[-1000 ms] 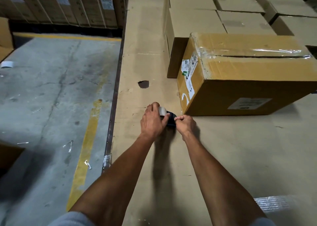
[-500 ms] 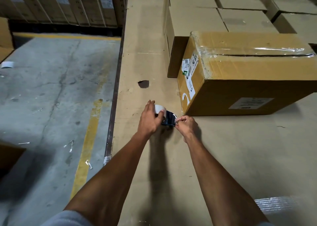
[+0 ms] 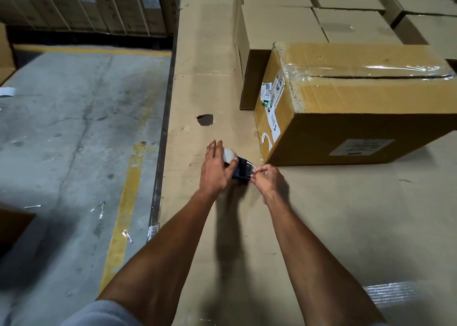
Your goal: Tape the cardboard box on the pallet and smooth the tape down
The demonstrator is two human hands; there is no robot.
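A: So, where's the big brown cardboard box (image 3: 366, 108) w/ the clear tape already over its top seam?

B: On the flat cardboard sheet covering the pallet (image 3: 321, 214); it lies just ahead & to the right of both hands; long axis runs left-right across the view; its near-left bottom corner sits just beyond the right hand.

A: Hands?

B: Left hand (image 3: 216, 170) is curled over the white tape roll on the dark blue tape dispenser (image 3: 241, 168), fingers partly splayed, thumb pressing the roll; it's grasping the dispenser. Right hand (image 3: 268, 179) is clenched into a pinch at the dispenser's front edge, on what looks like the free end of the clear tape (image 3: 251, 168); end's too thin to see well.

A: Step?

B: Prob. freeing the tape end; none laid on the box by this pull yet.

A: Which hand is nearer the box?

B: Right; it's close to that corner, not touching. Left w/ dispenser is farther out, twd the pallet's edge.

A: Next move?

B: My guess: tape end goes fwd & right onto the label-covered end face (image 3: 270, 108), then dispenser travels along the long axis; wrinkles are the risk, so smooth after.
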